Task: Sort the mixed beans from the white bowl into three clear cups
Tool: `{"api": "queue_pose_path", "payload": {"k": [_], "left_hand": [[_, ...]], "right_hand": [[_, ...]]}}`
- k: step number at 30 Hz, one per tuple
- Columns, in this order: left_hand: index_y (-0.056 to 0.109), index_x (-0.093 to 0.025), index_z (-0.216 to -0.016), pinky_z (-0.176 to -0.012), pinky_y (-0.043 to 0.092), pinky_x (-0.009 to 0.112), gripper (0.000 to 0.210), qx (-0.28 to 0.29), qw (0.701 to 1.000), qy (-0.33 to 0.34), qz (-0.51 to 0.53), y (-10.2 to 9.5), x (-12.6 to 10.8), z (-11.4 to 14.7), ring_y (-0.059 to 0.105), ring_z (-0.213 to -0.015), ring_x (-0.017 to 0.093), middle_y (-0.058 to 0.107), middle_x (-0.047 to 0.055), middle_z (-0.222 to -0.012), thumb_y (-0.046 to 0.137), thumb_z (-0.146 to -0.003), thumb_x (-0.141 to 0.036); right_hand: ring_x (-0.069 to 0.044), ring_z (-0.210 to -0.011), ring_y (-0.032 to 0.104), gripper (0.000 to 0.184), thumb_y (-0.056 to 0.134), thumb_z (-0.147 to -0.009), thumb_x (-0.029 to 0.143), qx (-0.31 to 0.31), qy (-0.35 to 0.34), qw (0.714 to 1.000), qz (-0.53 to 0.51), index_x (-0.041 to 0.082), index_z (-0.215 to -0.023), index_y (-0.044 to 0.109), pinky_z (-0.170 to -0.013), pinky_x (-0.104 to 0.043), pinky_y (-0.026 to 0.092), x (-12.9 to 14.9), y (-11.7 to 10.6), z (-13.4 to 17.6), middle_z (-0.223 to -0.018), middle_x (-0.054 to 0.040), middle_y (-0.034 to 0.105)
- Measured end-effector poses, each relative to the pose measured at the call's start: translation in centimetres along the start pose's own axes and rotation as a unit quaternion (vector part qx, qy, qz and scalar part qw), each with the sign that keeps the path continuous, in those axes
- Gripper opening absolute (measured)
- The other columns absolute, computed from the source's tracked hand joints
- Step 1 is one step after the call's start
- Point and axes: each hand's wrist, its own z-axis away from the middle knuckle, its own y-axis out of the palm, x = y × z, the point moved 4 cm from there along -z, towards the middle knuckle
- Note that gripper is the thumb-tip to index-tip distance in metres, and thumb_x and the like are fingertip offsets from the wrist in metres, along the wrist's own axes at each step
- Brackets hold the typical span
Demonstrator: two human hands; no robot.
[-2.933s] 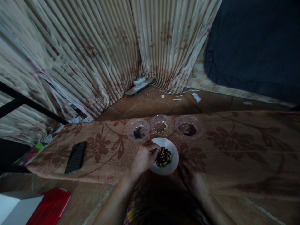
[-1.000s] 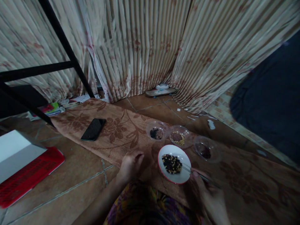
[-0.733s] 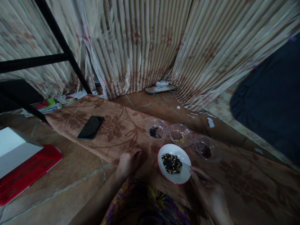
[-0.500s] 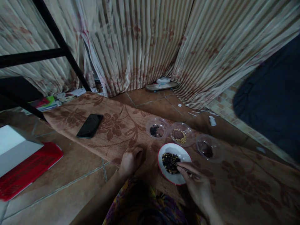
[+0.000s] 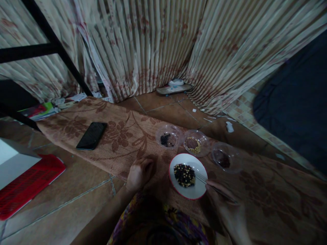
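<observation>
right hand point(image 5: 221, 199) pinches slim metal tweezers point(image 5: 225, 194) at 4 o'clock of a round white red-rimmed bowl point(image 5: 196, 164); left hand point(image 5: 139, 173) curled loosely at 9, can't tell if it's gripping anything. round clear plastic dishes point(image 5: 175, 138), 11 to 2.

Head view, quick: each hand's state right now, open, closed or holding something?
Left hand: loosely closed, nothing visible in it.
Right hand: closed on a thin tweezer-like tool, prongs over the white bowl.
</observation>
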Motion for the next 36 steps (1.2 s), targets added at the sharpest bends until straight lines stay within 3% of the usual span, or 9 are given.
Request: {"api": "queue_pose_path", "payload": {"k": [8,14,26,32,36], "left_hand": [[0.069,-0.022,-0.091,-0.080,0.051,0.030,0.016,-0.002,1.000,-0.001,0.001,0.2,0.2,0.1,0.068,-0.082,0.018,0.073,0.003,-0.088,0.053,-0.092,-0.020],[0.069,-0.023,-0.093,-0.081,0.051,0.030,0.017,0.005,1.000,0.001,-0.004,0.2,0.1,0.1,0.067,-0.084,0.018,0.072,0.003,-0.087,0.052,-0.093,-0.021],[0.069,-0.023,-0.092,-0.081,0.052,0.030,0.017,0.006,1.000,0.002,-0.007,0.0,-0.1,-0.1,0.067,-0.083,0.018,0.072,0.003,-0.089,0.052,-0.093,-0.021],[0.070,-0.023,-0.094,-0.081,0.052,0.030,0.017,0.009,1.000,-0.003,-0.008,0.1,0.1,0.1,0.067,-0.083,0.018,0.072,0.003,-0.087,0.053,-0.092,-0.020],[0.069,-0.023,-0.092,-0.081,0.051,0.030,0.015,0.007,1.000,-0.011,0.004,0.1,0.1,0.1,0.067,-0.085,0.018,0.072,0.003,-0.088,0.055,-0.092,-0.019]], "right_hand": [[-0.025,-0.091,0.070,0.026,0.071,-0.076,0.047,0.006,-0.012,1.000,-0.012,0.023,-0.084,0.078,-0.070,-0.033,0.058,-0.1,0.7,0.2,-0.098,-0.0088,0.076],[-0.024,-0.091,0.071,0.025,0.071,-0.075,0.046,0.005,-0.019,1.000,-0.006,0.023,-0.082,0.077,-0.077,-0.035,0.058,-0.1,0.9,0.0,-0.097,-0.0077,0.076],[-0.025,-0.087,0.071,0.028,0.074,-0.071,0.047,-0.014,0.006,1.000,-0.017,0.022,-0.082,0.079,-0.073,-0.034,0.058,0.3,0.7,0.0,-0.093,-0.0078,0.076],[-0.026,-0.081,0.072,0.028,0.078,-0.066,0.045,-0.053,0.065,0.995,-0.054,0.020,-0.079,0.078,-0.068,-0.033,0.059,2.7,0.0,-1.0,-0.087,-0.0081,0.077],[-0.025,-0.078,0.073,0.030,0.079,-0.067,0.044,-0.051,0.049,0.989,-0.131,0.019,-0.083,0.078,-0.068,-0.033,0.059,5.2,1.8,-3.4,-0.088,-0.0084,0.078]]}}
